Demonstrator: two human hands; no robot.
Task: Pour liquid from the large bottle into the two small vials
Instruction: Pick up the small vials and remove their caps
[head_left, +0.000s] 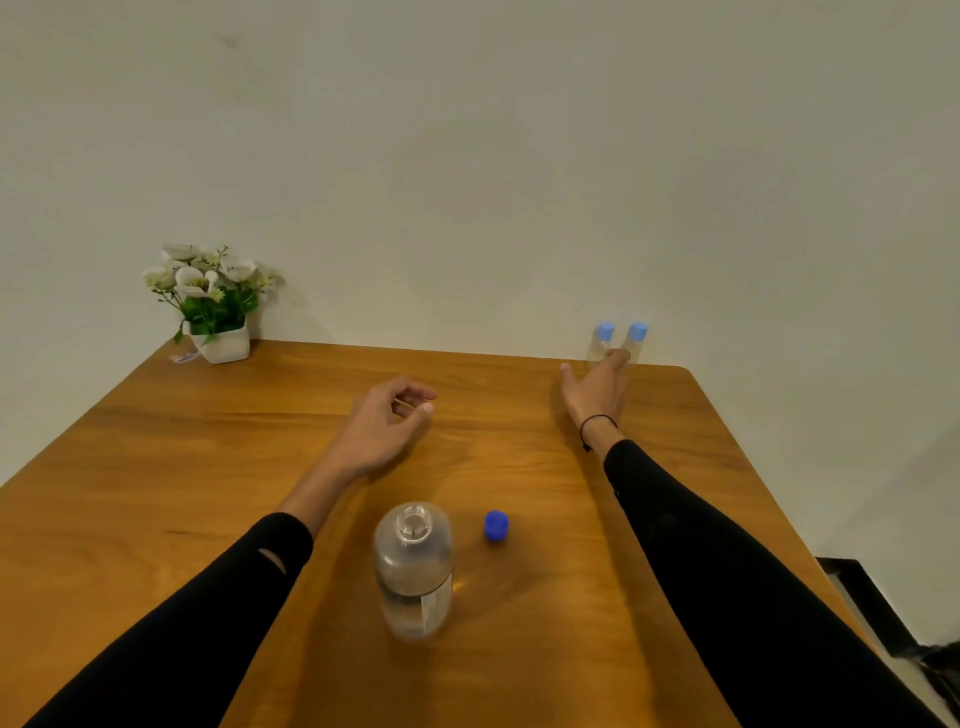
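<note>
A large clear bottle (413, 566) stands uncapped near the table's front, partly filled with clear liquid. Its dark blue cap (496, 526) lies just to its right. Two small clear vials with light blue caps, one (600, 343) beside the other (635, 340), stand at the far right edge by the wall. My right hand (597, 389) stretches out to them, fingertips touching the vials' lower parts. My left hand (387, 428) rests on the table mid-way, fingers loosely curled, holding nothing.
A white pot of white flowers (215, 306) sits at the table's far left corner. The wooden table (156, 493) ends at the wall behind and drops off at the right, where a dark frame (872, 608) shows below.
</note>
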